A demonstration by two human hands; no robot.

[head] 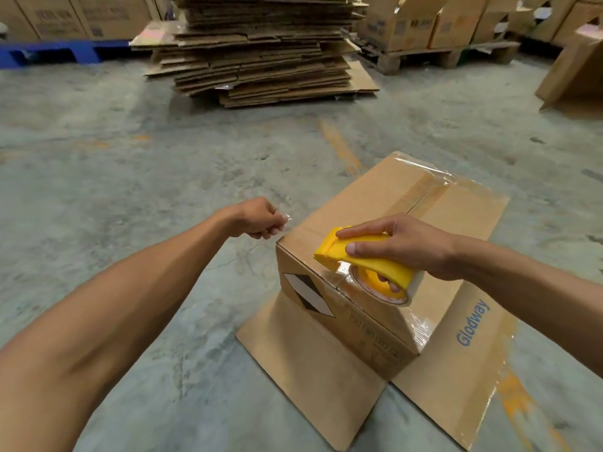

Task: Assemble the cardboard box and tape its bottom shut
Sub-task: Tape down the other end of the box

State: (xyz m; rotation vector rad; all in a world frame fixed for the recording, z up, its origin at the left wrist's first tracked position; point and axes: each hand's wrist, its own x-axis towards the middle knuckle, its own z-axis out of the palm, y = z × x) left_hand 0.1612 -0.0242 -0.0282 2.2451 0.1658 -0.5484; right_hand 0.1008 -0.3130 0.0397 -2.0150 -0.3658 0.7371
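A brown cardboard box point(385, 203) stands upside down on the concrete floor, its lower flaps splayed out flat around it. Clear tape runs along the seam of its upturned bottom and down the far edge. My right hand point(411, 246) grips a yellow tape dispenser point(365, 259) holding a roll of clear tape, pressed at the box's near top edge. My left hand point(257, 218) hovers just left of the box's near left corner, fingers pinched on a small end of clear tape point(286, 218).
A tall stack of flattened cardboard point(261, 50) lies ahead on the floor. Filled boxes on a wooden pallet point(434, 55) stand at the back right, a blue pallet point(49, 53) at the back left. Another box point(577, 66) stands at the right edge.
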